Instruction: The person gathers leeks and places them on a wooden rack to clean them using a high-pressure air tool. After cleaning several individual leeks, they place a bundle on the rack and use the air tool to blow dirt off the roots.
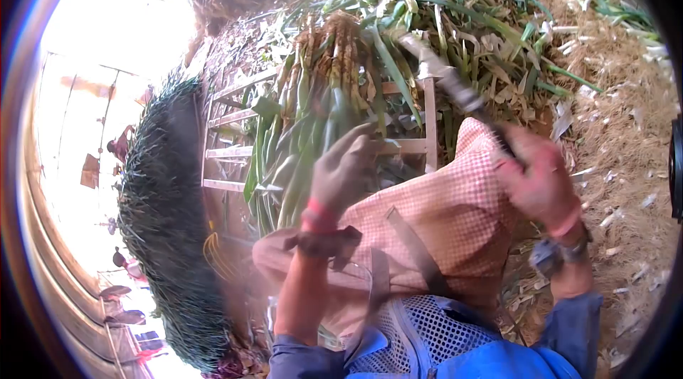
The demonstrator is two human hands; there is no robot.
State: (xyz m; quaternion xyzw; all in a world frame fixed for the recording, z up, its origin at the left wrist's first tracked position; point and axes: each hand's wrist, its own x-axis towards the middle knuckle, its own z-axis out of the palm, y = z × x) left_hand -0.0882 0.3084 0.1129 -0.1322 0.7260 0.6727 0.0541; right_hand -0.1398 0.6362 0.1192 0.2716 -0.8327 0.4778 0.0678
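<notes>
My left hand (pixel 343 169) grips a thick bundle of green onions (pixel 321 87) by its stalks; the brown roots point away from me. The bundle lies over a wooden slatted frame (pixel 235 123). My right hand (pixel 535 178) is closed on the handle of a knife (pixel 445 74), whose blade points up and left toward the bundle's root end. A pink checked apron (pixel 441 222) covers my lap below both hands. Red bands circle both wrists.
A large heap of cut green leaves (pixel 469 16) lies beyond the frame. Dry straw and scraps cover the ground (pixel 626 130) on the right. A dark stack of bundled greens (pixel 167 215) stands at left. People are far off at left.
</notes>
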